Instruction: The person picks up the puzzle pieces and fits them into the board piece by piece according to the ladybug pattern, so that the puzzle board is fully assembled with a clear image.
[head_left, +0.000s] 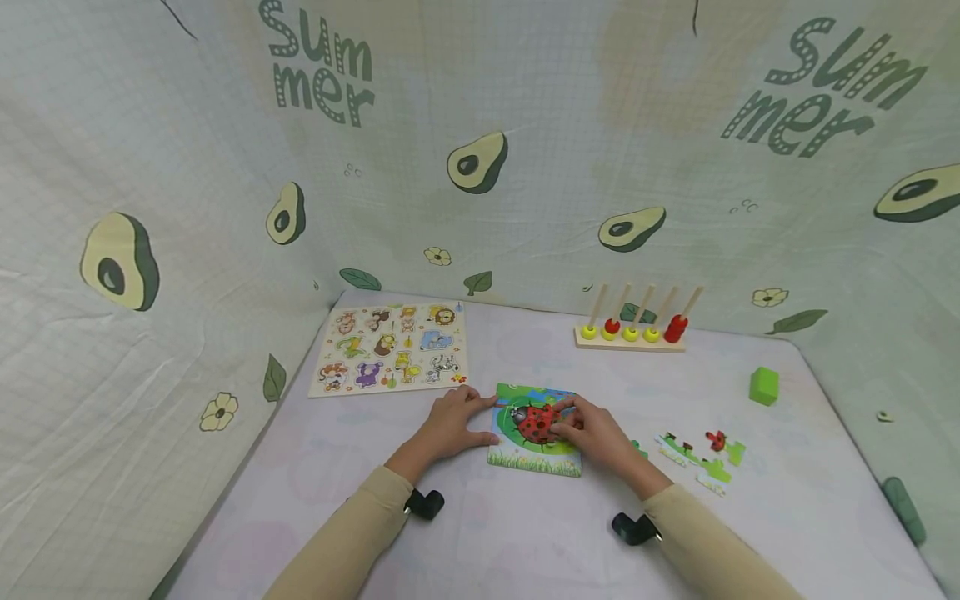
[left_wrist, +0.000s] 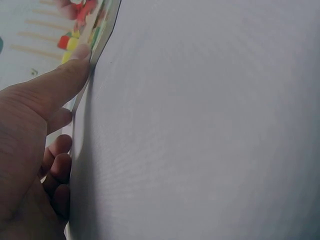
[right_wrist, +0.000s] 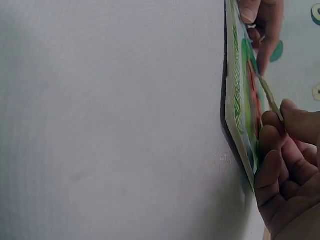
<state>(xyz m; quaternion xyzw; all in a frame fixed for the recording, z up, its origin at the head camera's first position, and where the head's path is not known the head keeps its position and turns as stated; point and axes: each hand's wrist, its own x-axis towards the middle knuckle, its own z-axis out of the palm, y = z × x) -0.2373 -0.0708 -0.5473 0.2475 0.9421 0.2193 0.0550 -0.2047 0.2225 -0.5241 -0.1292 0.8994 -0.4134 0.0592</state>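
A ladybug jigsaw puzzle (head_left: pixel 528 460), in a square tray with a green border and a grass strip along its near side, lies before me. At its left edge, my left hand (head_left: pixel 450 423) touches the board with spread thumb and forefinger; in the left wrist view the thumb (left_wrist: pixel 65 82) lies along the rim. Above the right part of the picture, my right hand (head_left: pixel 597 431) pinches a thin puzzle piece (right_wrist: pixel 271 98) between thumb and fingers. The piece is tilted, one end close over the ladybug. Its printed face is mostly hidden.
Loose puzzle pieces (head_left: pixel 715 471) lie right of my right hand, with a green block (head_left: pixel 764 386) beyond them. An animal puzzle board (head_left: pixel 390 348) sits at the back left. A peg stand (head_left: pixel 630 344) with red and yellow beads stands at the back, near the cloth wall.
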